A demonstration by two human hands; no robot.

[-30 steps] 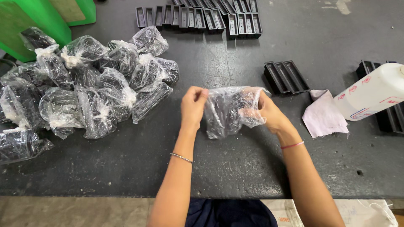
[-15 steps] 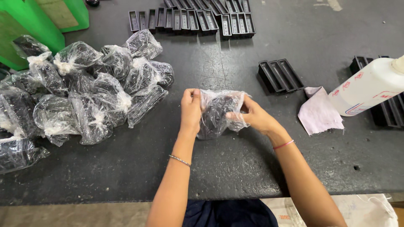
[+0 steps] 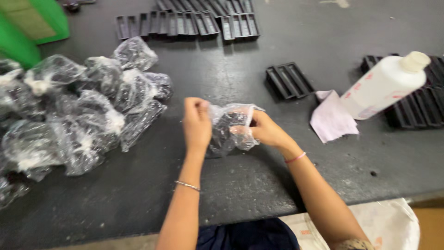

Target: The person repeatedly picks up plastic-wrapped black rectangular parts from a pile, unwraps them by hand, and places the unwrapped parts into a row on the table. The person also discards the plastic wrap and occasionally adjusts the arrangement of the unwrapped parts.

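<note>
My left hand [image 3: 196, 122] and my right hand [image 3: 264, 130] both grip a clear plastic bag [image 3: 229, 128] filled with small black parts, just above the dark table [image 3: 240, 180]. The left hand pinches the bag's left top edge. The right hand's fingers are at the bag's right side, partly inside its mouth. The picture is blurred by motion.
A heap of similar filled clear bags [image 3: 78, 111] lies at the left. Black plastic trays [image 3: 189, 23] line the far edge, one tray [image 3: 289, 79] stands alone, more sit at the right [image 3: 418, 104]. A white bottle [image 3: 386, 85] lies on a pale cloth [image 3: 330, 120]. A green bin [image 3: 27, 28] stands far left.
The view has shifted and the bag now sits lower and nearer me. My right hand has moved from the bag's outer side to its mouth.
</note>
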